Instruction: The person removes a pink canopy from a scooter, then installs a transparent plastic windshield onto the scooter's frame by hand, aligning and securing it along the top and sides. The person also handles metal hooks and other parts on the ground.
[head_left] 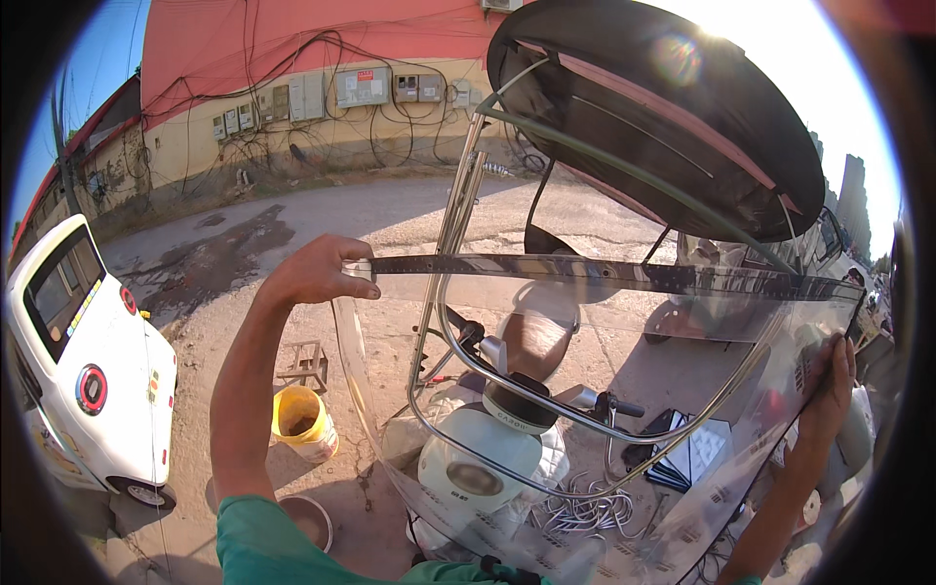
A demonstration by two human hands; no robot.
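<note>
A clear plastic windshield sheet point(673, 526) with a dark, dotted strip point(585, 273) along its top spreads in front of me. My left hand point(322, 270) is closed on the strip's left end, thumb on the near side. Lower down, my right hand point(827, 380) grips the sheet's right edge, its fingers partly hidden. Behind the sheet is a bent metal tube frame point(595, 492), and through the plastic I see a white scooter point(478, 453) with handlebars and a brown seat point(539, 336). Above them tilts a black canopy point(673, 127) on metal poles.
A yellow bucket point(305, 424) and a small rusty stand point(304, 364) are on the ground left of the sheet. Further left is a white vehicle point(97, 361). Curved metal pieces point(590, 512) lie beside the scooter. Meter boxes point(363, 88) and cables line the far wall.
</note>
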